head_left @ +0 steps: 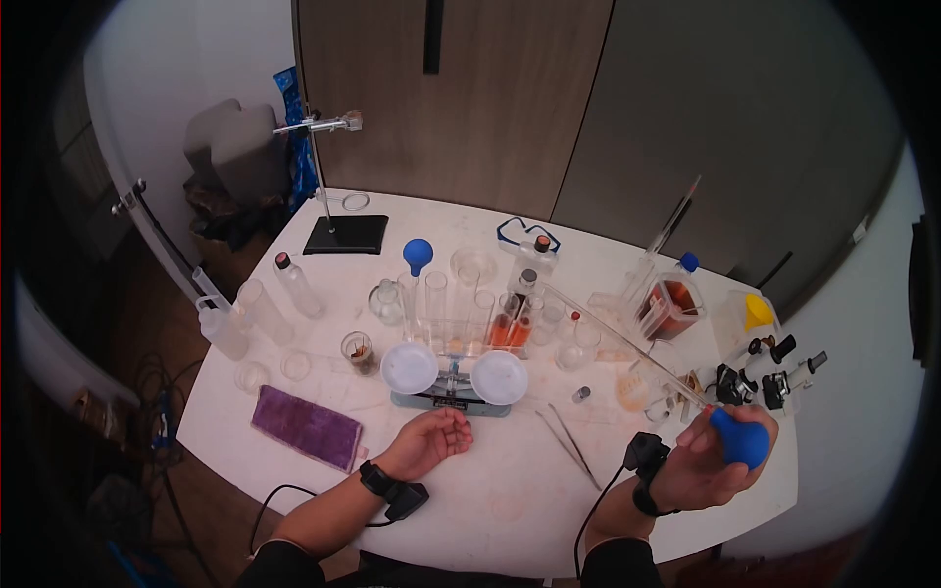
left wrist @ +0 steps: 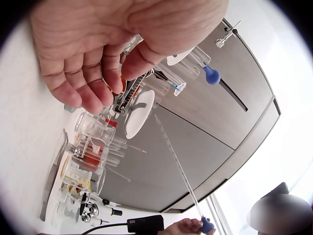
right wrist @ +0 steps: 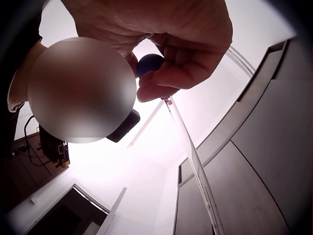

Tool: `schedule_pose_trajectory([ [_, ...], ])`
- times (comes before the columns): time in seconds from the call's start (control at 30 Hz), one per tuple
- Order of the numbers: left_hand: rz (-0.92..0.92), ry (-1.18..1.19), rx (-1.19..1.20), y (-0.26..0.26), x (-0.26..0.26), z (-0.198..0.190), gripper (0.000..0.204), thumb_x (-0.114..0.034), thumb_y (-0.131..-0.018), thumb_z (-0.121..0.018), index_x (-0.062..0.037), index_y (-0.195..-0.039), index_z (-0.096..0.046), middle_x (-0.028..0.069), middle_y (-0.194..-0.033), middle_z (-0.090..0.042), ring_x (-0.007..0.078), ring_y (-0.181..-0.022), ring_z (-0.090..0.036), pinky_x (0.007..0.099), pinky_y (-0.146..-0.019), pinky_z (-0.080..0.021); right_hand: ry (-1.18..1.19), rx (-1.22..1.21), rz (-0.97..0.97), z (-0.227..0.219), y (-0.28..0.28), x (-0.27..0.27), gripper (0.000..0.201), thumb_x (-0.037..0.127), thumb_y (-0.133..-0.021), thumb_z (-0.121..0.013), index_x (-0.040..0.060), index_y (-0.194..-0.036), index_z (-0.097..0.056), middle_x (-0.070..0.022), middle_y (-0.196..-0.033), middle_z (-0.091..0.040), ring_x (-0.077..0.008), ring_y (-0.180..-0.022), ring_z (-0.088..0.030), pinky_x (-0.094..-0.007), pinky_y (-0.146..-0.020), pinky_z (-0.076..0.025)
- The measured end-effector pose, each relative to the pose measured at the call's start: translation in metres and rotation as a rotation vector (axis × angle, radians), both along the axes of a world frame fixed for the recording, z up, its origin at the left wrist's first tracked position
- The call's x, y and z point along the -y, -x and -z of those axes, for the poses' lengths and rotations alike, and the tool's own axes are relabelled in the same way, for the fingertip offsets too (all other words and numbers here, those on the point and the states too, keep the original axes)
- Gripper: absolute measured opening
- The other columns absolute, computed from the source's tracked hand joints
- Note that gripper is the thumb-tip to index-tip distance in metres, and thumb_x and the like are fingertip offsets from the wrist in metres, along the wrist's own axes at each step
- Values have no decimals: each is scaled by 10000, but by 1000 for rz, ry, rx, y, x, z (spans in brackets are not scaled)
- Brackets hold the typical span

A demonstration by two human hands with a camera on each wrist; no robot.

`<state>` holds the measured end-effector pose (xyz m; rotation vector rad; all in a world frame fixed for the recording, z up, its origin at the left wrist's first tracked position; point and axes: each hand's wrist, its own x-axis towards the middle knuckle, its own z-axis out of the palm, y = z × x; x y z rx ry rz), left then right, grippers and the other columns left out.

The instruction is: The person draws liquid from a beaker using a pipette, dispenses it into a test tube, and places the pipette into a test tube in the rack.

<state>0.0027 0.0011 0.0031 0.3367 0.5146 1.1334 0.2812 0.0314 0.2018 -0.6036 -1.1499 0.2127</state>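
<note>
My right hand grips the blue rubber bulb of a long graduated glass pipette, raised over the right side of the table. In the head view the pipette slants up and left from the bulb, its far end overlapping the glassware. The left wrist view shows its whole tube, with the narrow tip pointing away from the bulb. My left hand lies palm up, fingers loosely curled with nothing in them, just in front of the balance. Two white pans sit on this balance.
Behind the balance stand test tubes, some holding orange liquid, and a second blue bulb. Tweezers lie between my hands. A purple cloth is at left, a retort stand at back left, microscope-like instruments at right.
</note>
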Motion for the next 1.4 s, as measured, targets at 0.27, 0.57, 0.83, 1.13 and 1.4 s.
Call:
schedule_pose_trajectory([
  [0.27, 20, -34, 0, 1, 0, 5, 152, -182, -935, -501, -70, -1018, -561, 68, -1014, -613, 193, -976, -588, 341, -901, -460, 6, 15, -15, -1, -1, 4, 737, 591, -868, -557, -123, -1017, -447, -165, -908, -476, -189, -493, -540, -240, -430, -486],
  [0.57, 5, 1, -9, 1, 0, 2, 154, -181, -922, -512, -60, -1000, -566, 79, -998, -621, 198, -945, -591, 344, -888, -465, 20, 8, -8, -2, 3, 0, 752, 595, -852, -581, -135, -992, -466, -166, -865, -488, -188, -482, -533, -245, -412, -477],
  [0.83, 1, -8, -8, 1, 0, 4, 153, -181, -927, -503, -61, -1000, -565, 75, -1000, -614, 196, -959, -587, 345, -894, -465, 52, 17, -48, -2, 4, 0, 742, 598, -837, -605, -121, -974, -486, -154, -831, -502, -166, -441, -504, -231, -384, -428],
  [1.13, 5, 2, 1, 1, 0, 1, 139, -171, -931, -499, -66, -995, -564, 74, -1005, -614, 192, -963, -587, 348, -895, -467, 70, -5, -35, -5, 12, -3, 771, 635, -778, -666, -101, -954, -520, -134, -829, -512, -144, -447, -509, -227, -378, -425],
  [1.4, 10, -10, 0, 1, 0, 2, 139, -173, -928, -507, -68, -996, -567, 73, -1005, -618, 192, -967, -586, 348, -901, -462, 81, 20, -54, -3, 13, -3, 776, 637, -771, -674, -108, -943, -537, -128, -810, -530, -114, -453, -498, -230, -382, -439],
])
